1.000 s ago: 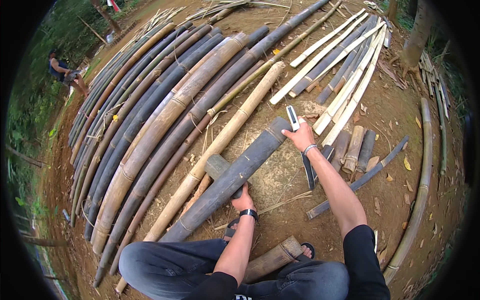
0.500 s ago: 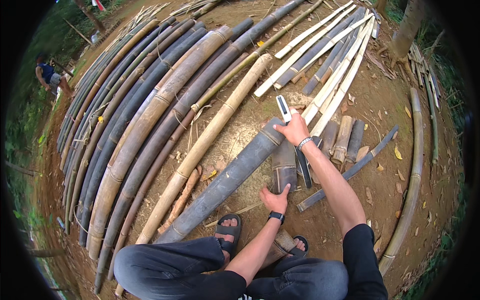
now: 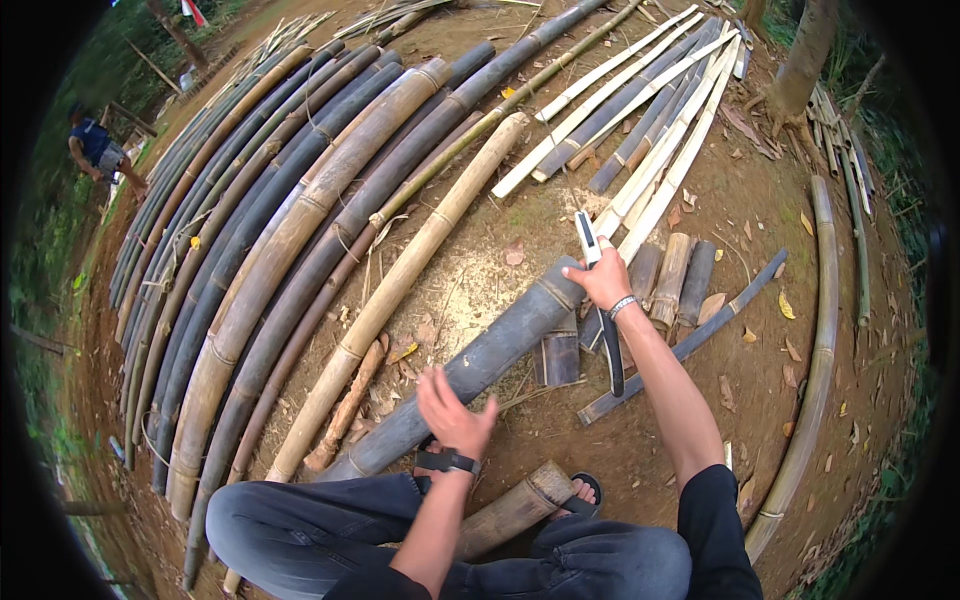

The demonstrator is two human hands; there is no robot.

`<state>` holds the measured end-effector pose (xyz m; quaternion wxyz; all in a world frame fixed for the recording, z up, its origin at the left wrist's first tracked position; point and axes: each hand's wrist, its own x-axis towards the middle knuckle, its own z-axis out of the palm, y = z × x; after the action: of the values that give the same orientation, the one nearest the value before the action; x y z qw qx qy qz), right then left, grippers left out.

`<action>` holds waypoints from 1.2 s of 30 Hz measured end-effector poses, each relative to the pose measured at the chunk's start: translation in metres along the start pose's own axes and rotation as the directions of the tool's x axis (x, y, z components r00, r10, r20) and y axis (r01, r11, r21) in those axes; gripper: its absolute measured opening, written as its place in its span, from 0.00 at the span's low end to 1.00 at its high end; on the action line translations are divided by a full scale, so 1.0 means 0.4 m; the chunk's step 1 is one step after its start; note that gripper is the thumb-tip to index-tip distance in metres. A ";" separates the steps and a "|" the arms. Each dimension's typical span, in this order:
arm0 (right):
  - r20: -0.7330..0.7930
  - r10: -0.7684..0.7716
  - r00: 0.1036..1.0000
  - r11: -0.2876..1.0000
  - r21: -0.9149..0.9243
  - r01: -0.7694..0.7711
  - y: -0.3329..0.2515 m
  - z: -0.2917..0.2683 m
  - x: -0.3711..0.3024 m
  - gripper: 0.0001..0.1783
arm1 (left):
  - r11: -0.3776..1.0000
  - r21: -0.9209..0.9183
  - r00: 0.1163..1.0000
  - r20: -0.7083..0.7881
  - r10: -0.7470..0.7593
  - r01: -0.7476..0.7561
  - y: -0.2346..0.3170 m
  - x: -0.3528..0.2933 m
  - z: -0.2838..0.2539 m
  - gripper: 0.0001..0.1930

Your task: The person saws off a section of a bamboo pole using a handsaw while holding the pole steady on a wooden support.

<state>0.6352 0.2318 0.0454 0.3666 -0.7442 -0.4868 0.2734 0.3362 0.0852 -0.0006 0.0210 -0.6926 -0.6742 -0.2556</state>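
A thick dark bamboo pole [image 3: 490,350] slants from beside my left leg up to the middle of the view. Its far end lies by my right hand [image 3: 603,275], whose thumb rests against the rim. That hand is closed round a slim tool [image 3: 611,370], white and black above the fingers, with a curved black length below them. The tool's kind is not clear. My left hand [image 3: 452,415] is over the pole's nearer part, its fingers spread and holding nothing. Whether it touches the pole I cannot tell. A short bamboo piece [image 3: 510,510] lies between my feet.
Long bamboo poles [image 3: 270,235] lie side by side at the left, a pale pole [image 3: 400,300] nearest. Pale split strips [image 3: 665,150] fan out beyond my right hand. Short cut pieces [image 3: 670,280] and a curved strip [image 3: 690,345] lie right, sawdust [image 3: 480,285] ahead.
My left hand has left the short upright-lying piece beside the pole's far end and moved left and nearer, over the dark pole. The right hand keeps its hold on the tool.
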 end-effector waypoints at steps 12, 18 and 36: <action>-0.264 -0.031 0.964 0.957 0.269 0.104 0.318 -0.194 0.036 0.24 | 0.996 0.088 0.625 0.776 -0.080 0.019 -0.055 0.103 -0.023 0.46; -0.357 0.065 0.932 0.856 0.499 0.132 0.261 -0.411 0.017 0.20 | 0.991 -0.047 0.884 0.448 0.135 -0.127 0.099 0.109 -0.034 0.40; -0.395 0.469 0.790 0.767 0.626 -0.142 0.475 -0.341 -0.239 0.17 | 0.901 -0.005 0.830 0.387 0.401 -0.433 0.038 0.263 0.026 0.42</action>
<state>0.8032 0.0565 -0.0247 0.6376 -0.7182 -0.1288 0.2470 0.3498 0.1848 0.0352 -0.0253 -0.8576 -0.5078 -0.0781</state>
